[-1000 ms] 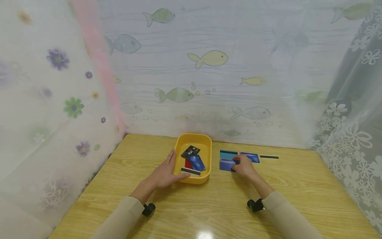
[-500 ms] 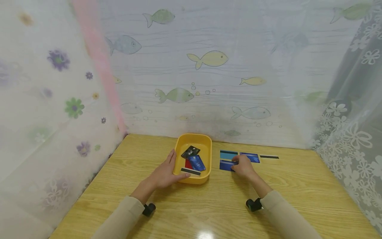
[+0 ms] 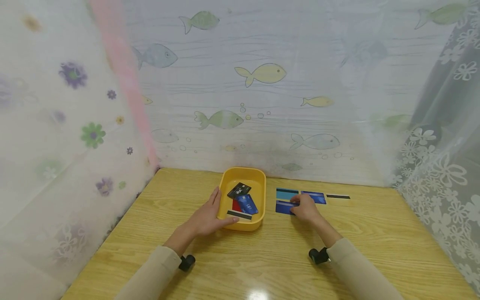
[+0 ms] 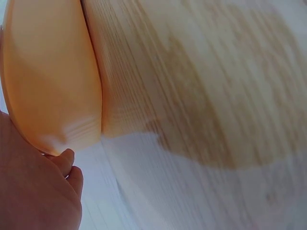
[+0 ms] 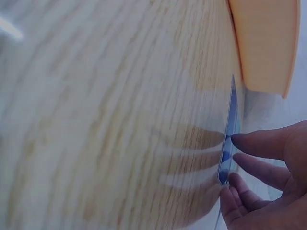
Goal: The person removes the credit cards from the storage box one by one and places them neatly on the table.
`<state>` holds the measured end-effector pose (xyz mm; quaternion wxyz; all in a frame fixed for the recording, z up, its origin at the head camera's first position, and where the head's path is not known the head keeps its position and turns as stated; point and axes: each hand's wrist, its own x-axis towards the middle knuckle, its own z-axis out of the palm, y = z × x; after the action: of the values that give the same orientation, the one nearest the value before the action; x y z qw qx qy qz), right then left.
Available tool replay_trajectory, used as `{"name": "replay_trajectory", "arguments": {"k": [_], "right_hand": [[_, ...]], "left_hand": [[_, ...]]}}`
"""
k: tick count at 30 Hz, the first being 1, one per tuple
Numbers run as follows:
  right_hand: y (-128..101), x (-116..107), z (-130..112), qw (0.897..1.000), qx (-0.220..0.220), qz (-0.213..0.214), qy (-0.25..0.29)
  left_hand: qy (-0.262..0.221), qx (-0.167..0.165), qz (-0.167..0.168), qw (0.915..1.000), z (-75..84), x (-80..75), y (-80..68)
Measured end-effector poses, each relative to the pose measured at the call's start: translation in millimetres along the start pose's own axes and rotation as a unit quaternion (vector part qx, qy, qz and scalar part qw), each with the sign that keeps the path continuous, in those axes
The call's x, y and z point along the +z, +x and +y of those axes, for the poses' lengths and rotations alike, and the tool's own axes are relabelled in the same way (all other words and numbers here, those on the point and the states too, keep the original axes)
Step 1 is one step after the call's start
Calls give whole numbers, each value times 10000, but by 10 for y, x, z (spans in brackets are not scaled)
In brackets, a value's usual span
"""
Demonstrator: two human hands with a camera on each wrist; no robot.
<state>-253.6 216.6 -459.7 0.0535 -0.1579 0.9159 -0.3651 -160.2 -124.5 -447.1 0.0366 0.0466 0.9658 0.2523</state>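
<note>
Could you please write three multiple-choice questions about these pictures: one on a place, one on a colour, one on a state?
1. Where is the black card?
A. inside the tray
B. on the table right of the tray
C. under the left hand

2. What colour is the tray?
A. green
B. yellow
C. white

3. What is the right hand doing?
A. resting flat, away from every card
B. gripping the tray
C. touching a blue card on the table

Answers: 1 A, it lies within the tray walls. 2 B, its walls are plainly yellow. 3 C, the fingertips meet the card's edge; the left hand holds the tray.
</note>
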Motion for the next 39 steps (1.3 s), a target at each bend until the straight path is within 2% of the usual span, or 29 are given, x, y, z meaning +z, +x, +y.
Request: {"name": "replay_trajectory", "arguments": {"k": [19, 30, 39], "right_hand": [[-1, -36, -78, 9997, 20, -210, 86], [-84, -98, -453, 9987, -395, -162, 265], [-113, -13, -701, 9962, -717, -286, 406]], "left_hand": [[-79, 32, -11, 10000, -14, -7, -22], [-118, 147, 54, 9998, -13, -15, -19], [-75, 142, 4, 9999, -4, -27, -29]]}}
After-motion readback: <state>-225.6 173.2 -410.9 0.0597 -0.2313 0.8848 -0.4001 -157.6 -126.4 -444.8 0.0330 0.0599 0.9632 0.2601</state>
